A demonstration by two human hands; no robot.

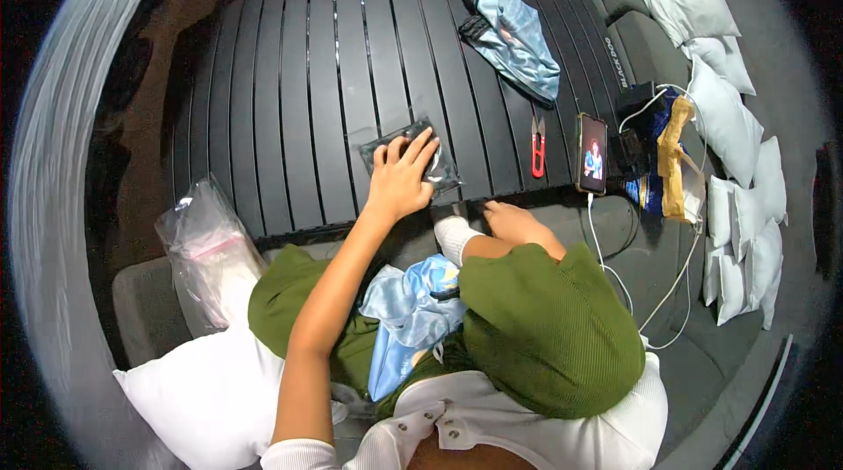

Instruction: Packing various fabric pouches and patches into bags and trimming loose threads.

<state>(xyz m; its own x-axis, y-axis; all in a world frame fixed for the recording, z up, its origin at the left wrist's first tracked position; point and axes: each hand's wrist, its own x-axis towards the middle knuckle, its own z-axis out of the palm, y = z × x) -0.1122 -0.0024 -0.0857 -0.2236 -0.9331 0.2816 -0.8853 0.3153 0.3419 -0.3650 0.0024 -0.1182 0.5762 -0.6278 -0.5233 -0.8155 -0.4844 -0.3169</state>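
My left hand (pixel 404 173) lies on a small clear plastic packet (pixel 442 169) with something dark folded inside. Its fingers are spread and press the packet against the black slatted table (pixel 307 110). By the table's near edge, beside my white sock (pixel 455 237), is what looks like my right hand (pixel 511 220); its arm disappears behind my raised knee, and its fingers are too unclear to read. A light blue satin cloth piece (pixel 408 299) with dark trim lies in my lap. Another blue satin piece (pixel 518 35) with black edging rests at the table's far right.
Red-handled thread snips (pixel 537 149) lie to the right, beside a propped phone (pixel 592 154) with a white cable. A blue and gold bag (pixel 674 158) stands past it. Clear plastic bags (pixel 206 250) are at left, near a white pillow (pixel 206 395). Several pillows (pixel 724 97) line the right.
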